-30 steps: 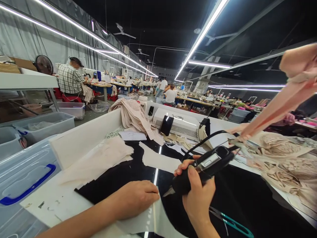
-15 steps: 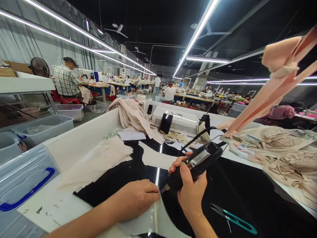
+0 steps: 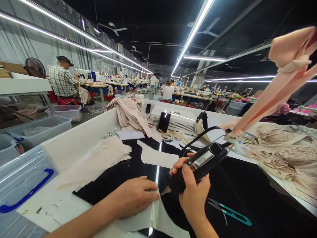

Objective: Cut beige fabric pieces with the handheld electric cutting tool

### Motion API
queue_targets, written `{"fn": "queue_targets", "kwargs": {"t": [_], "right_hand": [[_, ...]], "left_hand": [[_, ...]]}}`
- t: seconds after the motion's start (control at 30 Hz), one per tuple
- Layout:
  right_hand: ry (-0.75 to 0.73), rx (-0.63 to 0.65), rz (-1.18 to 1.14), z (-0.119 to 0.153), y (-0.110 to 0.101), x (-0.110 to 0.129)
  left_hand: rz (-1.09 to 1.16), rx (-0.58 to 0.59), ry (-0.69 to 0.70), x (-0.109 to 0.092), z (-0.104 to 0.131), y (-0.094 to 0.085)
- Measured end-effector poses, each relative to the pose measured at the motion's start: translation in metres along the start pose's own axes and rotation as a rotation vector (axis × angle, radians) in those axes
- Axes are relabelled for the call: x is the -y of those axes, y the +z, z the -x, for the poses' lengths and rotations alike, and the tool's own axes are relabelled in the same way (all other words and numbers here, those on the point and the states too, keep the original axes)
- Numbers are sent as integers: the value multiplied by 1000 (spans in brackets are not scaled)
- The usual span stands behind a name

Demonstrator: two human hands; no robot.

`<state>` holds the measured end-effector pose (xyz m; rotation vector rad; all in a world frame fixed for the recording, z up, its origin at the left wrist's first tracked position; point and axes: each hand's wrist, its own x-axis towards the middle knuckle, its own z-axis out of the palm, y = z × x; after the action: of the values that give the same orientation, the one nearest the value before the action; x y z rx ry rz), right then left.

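My right hand point(image 3: 193, 185) is wrapped round a black handheld tool point(image 3: 203, 162) with a metal plate and a cable, its pointed pale tip low at the left. Beside that tip, my left hand point(image 3: 136, 196) rests palm down on a pale fabric piece point(image 3: 162, 215), fingers close together. The fabric lies over a dark glossy surface crossed by a bright strip of reflected light. Another pale cut piece point(image 3: 158, 156) lies just beyond. Teal thread snips point(image 3: 234, 214) lie on black material point(image 3: 247, 185) to the right.
Pale fabric layers point(image 3: 99, 158) lie left, and a beige stack point(image 3: 131, 114) rests over the back edge. Behind are a phone point(image 3: 164, 122) and a white vented box point(image 3: 182, 119). A peach fabric strip point(image 3: 269, 96) hangs at right above beige garments point(image 3: 282, 148). People sit at sewing tables beyond.
The tool in my right hand has moved slightly right, its tip a little farther from my left fingers. My left hand has barely moved. The camera view has shifted slightly.
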<state>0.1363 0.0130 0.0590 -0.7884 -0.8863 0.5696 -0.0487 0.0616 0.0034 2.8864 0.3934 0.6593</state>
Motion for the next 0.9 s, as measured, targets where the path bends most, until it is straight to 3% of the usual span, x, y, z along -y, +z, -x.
{"fn": "queue_targets", "kwargs": {"t": [0.33,0.57,0.73,0.9], "right_hand": [[11,12,28,3,2,0],[5,-23,29,3,-4,13],[6,-6,37,7,-7,12],[-5,4,20,9,-6,10]], "left_hand": [[16,26,-22,0,0,-2],[25,-58,32,-2,-6,-6],[62,27,24,-13,-13,-11],[68,55,9,-17,-6,-14]]}}
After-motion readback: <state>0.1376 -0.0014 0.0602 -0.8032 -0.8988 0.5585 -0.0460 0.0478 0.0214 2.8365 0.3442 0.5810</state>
